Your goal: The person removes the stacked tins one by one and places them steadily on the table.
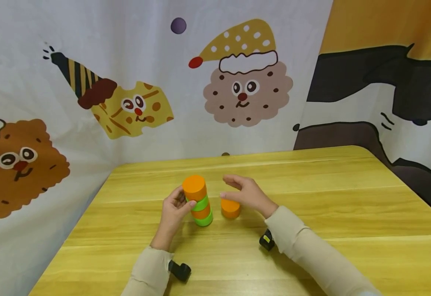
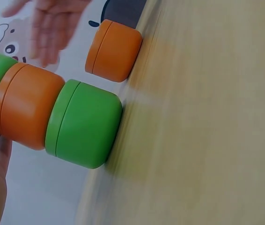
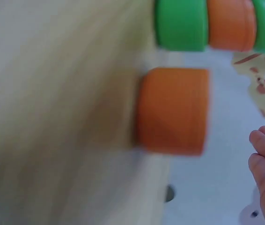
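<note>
Orange and green round lidded jars stand in a stack on the table, a green jar [image 2: 88, 124] at the base and an orange jar [image 1: 194, 187] on top. My left hand [image 1: 172, 209] grips the upper part of this stack from the left, thumb in front near the upper green jar. Just right of the stack, a single orange jar [image 1: 230, 210] sits on the tabletop. Over that jar hovers my right hand [image 1: 250, 196], fingers extended and holding nothing. In the right wrist view its fingers are apart from the single jar [image 3: 174, 111].
The wooden table [image 1: 311, 255] reaches back to a hanging cloth [image 1: 145, 41] printed with cartoon faces. Small black devices are worn at the left wrist [image 1: 180, 271] and the right wrist [image 1: 267, 240], low over the table.
</note>
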`<state>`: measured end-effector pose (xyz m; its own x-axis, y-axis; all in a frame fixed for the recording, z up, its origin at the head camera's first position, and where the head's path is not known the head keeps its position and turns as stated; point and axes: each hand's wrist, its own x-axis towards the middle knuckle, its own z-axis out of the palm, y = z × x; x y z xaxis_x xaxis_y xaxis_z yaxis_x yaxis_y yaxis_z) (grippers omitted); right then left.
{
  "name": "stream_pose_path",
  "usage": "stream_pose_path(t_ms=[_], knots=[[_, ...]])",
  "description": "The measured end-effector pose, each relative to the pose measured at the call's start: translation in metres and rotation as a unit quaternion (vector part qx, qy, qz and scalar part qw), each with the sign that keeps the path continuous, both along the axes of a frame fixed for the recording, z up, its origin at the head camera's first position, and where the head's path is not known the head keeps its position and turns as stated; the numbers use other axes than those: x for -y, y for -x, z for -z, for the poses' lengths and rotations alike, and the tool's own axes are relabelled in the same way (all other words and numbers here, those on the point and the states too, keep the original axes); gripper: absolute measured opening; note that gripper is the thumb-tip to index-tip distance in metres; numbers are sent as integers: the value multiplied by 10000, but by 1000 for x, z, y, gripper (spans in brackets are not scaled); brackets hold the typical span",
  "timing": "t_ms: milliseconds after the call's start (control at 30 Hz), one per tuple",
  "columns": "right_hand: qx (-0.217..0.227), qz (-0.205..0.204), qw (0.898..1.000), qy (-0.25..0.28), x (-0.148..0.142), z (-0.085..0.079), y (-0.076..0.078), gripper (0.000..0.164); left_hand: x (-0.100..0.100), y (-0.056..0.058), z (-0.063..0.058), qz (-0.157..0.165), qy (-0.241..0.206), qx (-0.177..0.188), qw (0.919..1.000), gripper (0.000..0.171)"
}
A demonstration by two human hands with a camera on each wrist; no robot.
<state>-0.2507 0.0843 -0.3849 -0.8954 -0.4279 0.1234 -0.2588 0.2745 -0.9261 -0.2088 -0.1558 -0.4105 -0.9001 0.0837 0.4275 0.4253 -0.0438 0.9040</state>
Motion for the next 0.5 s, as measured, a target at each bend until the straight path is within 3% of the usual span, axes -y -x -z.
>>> stream_pose_path(t_ms=[233,500], knots=[[-243,-449,9980,360,26,-24,-3,62,1,-4,-1,-139,159,297,9993,50],[-289,-655,9962,492,45,-32,-6,63,-1,-5,2,-338,306,442,9980,49]])
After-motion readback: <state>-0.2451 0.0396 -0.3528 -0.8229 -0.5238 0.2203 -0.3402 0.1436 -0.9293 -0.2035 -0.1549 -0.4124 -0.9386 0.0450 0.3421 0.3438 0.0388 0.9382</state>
